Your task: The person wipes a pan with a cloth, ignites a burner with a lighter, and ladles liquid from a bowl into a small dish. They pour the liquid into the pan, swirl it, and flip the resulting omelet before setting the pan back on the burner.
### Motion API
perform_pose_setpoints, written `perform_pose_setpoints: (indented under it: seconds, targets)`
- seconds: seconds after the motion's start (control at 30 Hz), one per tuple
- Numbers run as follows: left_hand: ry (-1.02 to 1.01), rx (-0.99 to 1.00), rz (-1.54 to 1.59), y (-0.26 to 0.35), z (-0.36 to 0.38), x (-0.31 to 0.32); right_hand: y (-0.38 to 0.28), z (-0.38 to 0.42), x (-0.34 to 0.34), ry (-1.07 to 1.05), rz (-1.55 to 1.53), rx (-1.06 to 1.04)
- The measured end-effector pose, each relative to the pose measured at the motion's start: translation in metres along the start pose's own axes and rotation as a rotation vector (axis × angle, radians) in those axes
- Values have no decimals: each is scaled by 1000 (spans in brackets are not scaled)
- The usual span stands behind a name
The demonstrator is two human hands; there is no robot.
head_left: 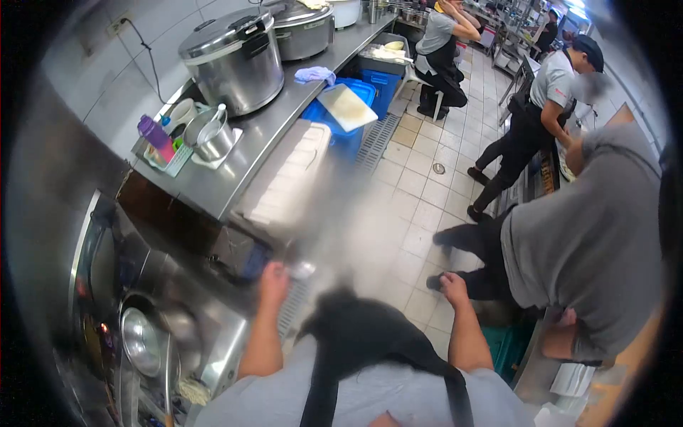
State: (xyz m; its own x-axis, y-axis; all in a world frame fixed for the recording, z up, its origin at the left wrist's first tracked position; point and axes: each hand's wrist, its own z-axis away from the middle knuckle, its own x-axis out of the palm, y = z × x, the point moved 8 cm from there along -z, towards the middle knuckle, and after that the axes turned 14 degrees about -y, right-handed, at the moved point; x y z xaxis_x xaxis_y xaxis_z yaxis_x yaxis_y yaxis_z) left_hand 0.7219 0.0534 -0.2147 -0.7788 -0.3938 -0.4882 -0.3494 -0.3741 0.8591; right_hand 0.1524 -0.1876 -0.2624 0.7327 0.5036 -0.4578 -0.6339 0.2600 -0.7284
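Observation:
My left hand [274, 283] hangs in front of me at the left, its fingers curled. A shiny blurred spot shows just beside it, and I cannot make out whether the hand holds anything. My right hand [453, 286] is raised at the right with fingers bent together; what lies between them, if anything, is too small to tell. Neither hand visibly touches a surface. Left of my left hand is the stove area with a metal pan [142, 341]. Beyond it stands a white lidded bin [288, 174] under the steel counter [242, 149].
Large steel cookers [235, 64], a purple bottle [153, 135] and a metal pot [210, 139] stand on the counter. A co-worker in grey [583, 235] is close at my right; another co-worker [555, 92] stands farther on. A white board [347, 107] lies on blue bins.

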Motion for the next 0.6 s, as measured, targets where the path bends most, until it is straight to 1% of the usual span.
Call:
perform_pose_setpoints:
  seconds: [0.03,0.07,0.13,0.17,0.2,0.27,0.3,0.33,0.37,0.4,0.43,0.47,0.5,0.53,0.6]
  targets:
    - [0,45,-4,0,-21,2,-6,-15,4,-47,45,29]
    - [-4,49,-3,0,-41,6,-13,-24,6,-56,121,60]
    - [-18,81,-71,5,-96,13,-15,-45,17,-202,228,141]
    - [-12,128,-133,30,-115,14,-3,-54,19,-182,132,147]
    - [-15,130,-128,49,-135,17,10,-58,21,-168,40,157]
    - [-86,184,-164,86,-180,26,20,-50,25,-225,-114,300]
    - [-84,257,-158,100,-204,32,33,-53,29,-269,-114,369]
    - [-85,262,-157,112,-227,38,55,-57,30,-313,-110,437]
    - [-101,275,-140,126,-248,46,94,-69,34,-348,-23,326]
    - [-114,286,-121,140,-266,54,117,-86,34,-381,68,213]
    - [-117,289,-143,159,-281,61,87,-79,23,-364,-57,395]
    - [-113,291,-141,168,-298,69,26,-61,10,-321,-180,575]
    - [-140,232,-123,171,-315,81,14,-70,4,-338,-189,571]
    - [-165,172,-103,173,-330,92,28,-92,-4,-339,-183,569]
    - [-154,172,-74,178,-354,112,47,-162,-11,-416,332,-33]
